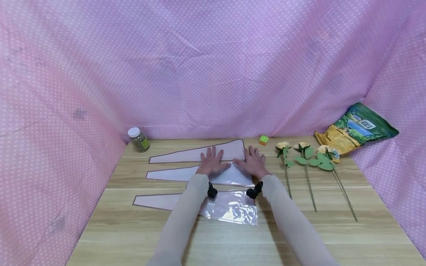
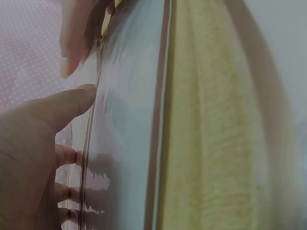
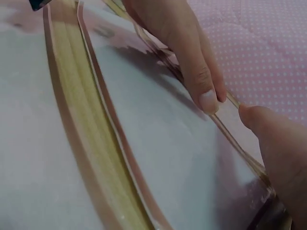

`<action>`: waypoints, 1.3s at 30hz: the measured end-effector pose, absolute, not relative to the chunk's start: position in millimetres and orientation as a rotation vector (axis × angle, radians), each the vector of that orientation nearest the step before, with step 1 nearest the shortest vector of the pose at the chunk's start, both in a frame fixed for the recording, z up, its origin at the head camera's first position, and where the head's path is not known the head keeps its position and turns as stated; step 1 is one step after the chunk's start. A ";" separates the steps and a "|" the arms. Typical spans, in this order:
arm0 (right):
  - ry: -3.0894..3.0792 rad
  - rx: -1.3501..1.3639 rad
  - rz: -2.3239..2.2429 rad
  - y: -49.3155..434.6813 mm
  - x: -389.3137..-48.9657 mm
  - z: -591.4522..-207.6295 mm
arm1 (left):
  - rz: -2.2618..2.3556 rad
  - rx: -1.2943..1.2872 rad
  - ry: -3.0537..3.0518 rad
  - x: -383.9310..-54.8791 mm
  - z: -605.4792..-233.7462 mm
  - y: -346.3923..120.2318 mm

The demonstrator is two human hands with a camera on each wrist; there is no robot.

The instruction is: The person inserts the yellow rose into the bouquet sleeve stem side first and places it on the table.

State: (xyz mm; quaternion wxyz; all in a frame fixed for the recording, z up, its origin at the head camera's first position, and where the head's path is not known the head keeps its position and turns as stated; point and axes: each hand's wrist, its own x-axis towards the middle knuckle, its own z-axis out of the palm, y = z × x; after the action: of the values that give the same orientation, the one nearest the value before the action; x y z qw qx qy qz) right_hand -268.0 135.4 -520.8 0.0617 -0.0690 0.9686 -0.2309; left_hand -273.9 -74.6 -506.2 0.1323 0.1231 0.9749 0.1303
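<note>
Under the left hand and right hand, both stretched flat and grasping nothing, apparently smoothing the far wrapper and middle wrapper where their long edges meet closely. Just nearer than both hands, see also the near wrapper; next, probably needs careful lifting, without dragging these edges.

Three wrappers, three roses, one jar, one cube, one bag

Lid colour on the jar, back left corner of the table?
The lid is white, best seen in the head view.
</note>
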 end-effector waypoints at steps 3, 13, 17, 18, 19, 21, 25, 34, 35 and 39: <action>2.904 -0.202 -0.713 134.0 -269.0 -518.6 | 0.378 0.362 2.827 -274.1 -506.6 -75.4; 2.791 -0.199 -0.824 134.2 -267.3 -508.0 | 0.401 0.377 2.816 -275.7 -508.7 -76.7; 2.717 -0.203 -0.936 134.0 -267.8 -502.5 | 0.392 0.375 2.822 -276.5 -511.2 -76.7; 2.694 -0.205 -0.972 134.1 -267.9 -501.0 | 0.390 0.374 2.823 -276.7 -512.0 -76.6; 2.667 -0.207 -1.010 134.0 -268.2 -499.8 | 0.390 0.373 2.825 -276.8 -512.6 -76.6; 2.620 -0.214 -1.068 133.9 -268.7 -498.2 | 0.392 0.375 2.825 -276.5 -513.2 -76.4; 2.554 -0.207 -1.127 132.4 -268.9 -497.1 | 0.413 0.376 2.812 -275.8 -513.8 -76.5; 1.833 0.152 -1.805 131.4 -268.5 -492.2 | 0.401 0.379 2.809 -276.0 -512.6 -78.6; 1.795 0.152 -1.832 132.2 -269.0 -491.5 | 0.403 0.378 2.807 -275.8 -511.9 -78.7; 1.836 0.100 -1.871 134.5 -271.8 -490.6 | 0.416 0.373 2.803 -274.5 -510.1 -79.3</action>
State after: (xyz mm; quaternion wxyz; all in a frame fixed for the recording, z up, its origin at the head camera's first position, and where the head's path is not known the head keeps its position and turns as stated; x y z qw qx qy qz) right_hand -271.8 134.5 -490.6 0.2563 0.0367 0.6764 -0.6896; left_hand -274.5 -79.3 -510.1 0.1415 0.1293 0.9708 0.1441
